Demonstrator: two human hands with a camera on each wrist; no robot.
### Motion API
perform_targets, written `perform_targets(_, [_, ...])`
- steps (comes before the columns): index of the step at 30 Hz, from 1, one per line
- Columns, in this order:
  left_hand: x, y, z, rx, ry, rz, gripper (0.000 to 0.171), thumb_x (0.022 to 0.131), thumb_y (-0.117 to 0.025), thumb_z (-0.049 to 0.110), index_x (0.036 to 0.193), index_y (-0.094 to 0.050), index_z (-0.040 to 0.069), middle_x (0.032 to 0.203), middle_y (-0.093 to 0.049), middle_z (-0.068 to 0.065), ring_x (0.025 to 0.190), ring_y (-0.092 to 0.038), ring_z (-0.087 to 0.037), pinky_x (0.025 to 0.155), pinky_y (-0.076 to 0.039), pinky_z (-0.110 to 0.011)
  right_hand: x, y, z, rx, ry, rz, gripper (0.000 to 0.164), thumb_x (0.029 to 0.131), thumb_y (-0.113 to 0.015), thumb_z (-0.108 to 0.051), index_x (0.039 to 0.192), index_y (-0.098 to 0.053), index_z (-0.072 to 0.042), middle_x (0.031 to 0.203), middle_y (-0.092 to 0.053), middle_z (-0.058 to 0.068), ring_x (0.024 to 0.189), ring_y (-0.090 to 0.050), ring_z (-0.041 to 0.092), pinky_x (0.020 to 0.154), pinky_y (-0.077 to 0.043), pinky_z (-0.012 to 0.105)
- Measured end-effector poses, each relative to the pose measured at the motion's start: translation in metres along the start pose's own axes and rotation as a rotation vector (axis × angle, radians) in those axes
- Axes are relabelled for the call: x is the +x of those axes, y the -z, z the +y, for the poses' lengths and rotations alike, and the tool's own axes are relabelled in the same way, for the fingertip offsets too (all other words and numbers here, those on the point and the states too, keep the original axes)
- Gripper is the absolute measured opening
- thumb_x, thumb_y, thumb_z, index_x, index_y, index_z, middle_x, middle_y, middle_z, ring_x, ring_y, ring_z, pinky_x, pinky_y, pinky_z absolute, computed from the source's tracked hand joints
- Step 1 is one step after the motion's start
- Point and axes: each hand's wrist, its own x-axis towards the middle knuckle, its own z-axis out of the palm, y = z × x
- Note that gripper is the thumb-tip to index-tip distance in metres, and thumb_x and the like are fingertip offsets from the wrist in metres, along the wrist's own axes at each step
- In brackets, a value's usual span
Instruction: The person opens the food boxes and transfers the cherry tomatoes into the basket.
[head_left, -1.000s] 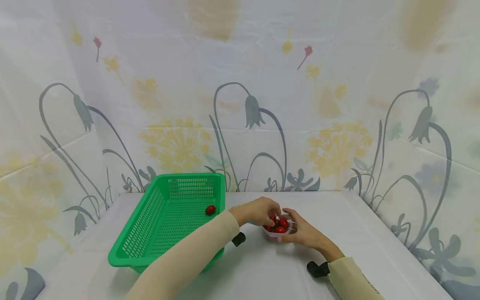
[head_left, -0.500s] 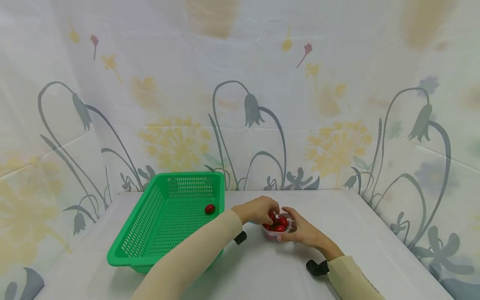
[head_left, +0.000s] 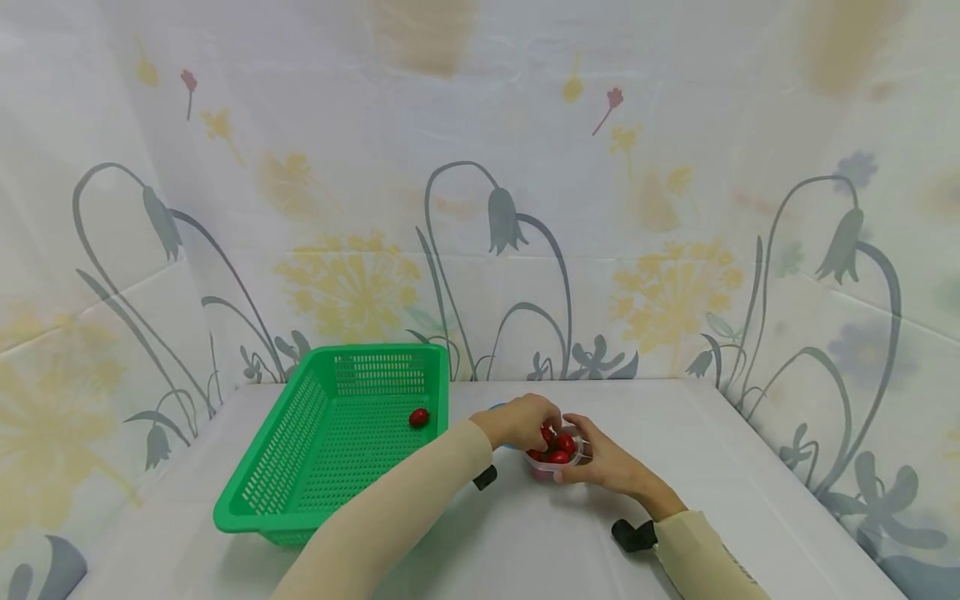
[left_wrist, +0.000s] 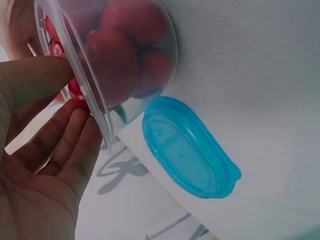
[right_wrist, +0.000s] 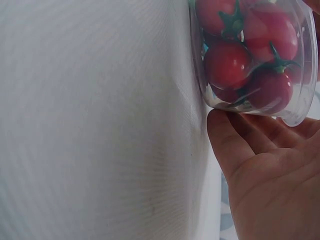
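A small clear plastic container (head_left: pixel 546 471) stands on the white table, filled with several red cherry tomatoes (head_left: pixel 558 457). My right hand (head_left: pixel 609 462) holds it from the right side, thumb toward me; in the right wrist view green stems show through the container wall (right_wrist: pixel 300 95). From the left, my left hand (head_left: pixel 519 420) reaches over the rim. In the left wrist view its thumb and fingers pinch a cherry tomato (left_wrist: pixel 77 93) at the container's opening. Most of that tomato is hidden by the hand and rim.
A green perforated basket (head_left: pixel 247 500) stands left of my left hand, with one cherry tomato (head_left: pixel 418 417) inside at its right. A blue lid (left_wrist: pixel 187 155) lies on the table just behind the left hand. A flower-printed cloth (head_left: pixel 480 292) hangs at the back.
My left hand and forearm have shifted slightly right over the container. More of the blue lid's edge shows behind the hand. My right hand and the container have hardly moved.
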Motion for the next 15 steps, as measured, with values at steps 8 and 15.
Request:
perform_targets(8, [0.0020, -0.0019, 0.0016, -0.003, 0.002, -0.007, 0.027, 0.080, -0.076, 0.005, 0.105, -0.068, 0.013, 0.093, -0.062, 0.005, 0.083, -0.054, -0.009, 0.073, -0.050, -0.020, 0.0002, 0.0012, -0.0010, 0.009, 0.009, -0.004, 0.091, 0.077, -0.077, -0.030, 0.146, -0.020, -0.012, 0.144, -0.036, 0.016, 0.125, -0.044, 0.037, 0.094, -0.046, 0.045])
perform_targets(15, [0.0009, -0.0037, 0.0030, -0.052, 0.009, -0.019, 0.030, 0.082, -0.073, 0.002, 0.109, -0.067, 0.011, 0.095, -0.063, 0.003, 0.083, -0.055, -0.008, 0.073, -0.052, -0.020, 0.0004, 0.0013, 0.0009, 0.006, 0.012, -0.004, 0.090, 0.077, -0.077, -0.029, 0.146, -0.022, -0.013, 0.146, -0.034, 0.015, 0.127, -0.042, 0.037, 0.095, -0.046, 0.043])
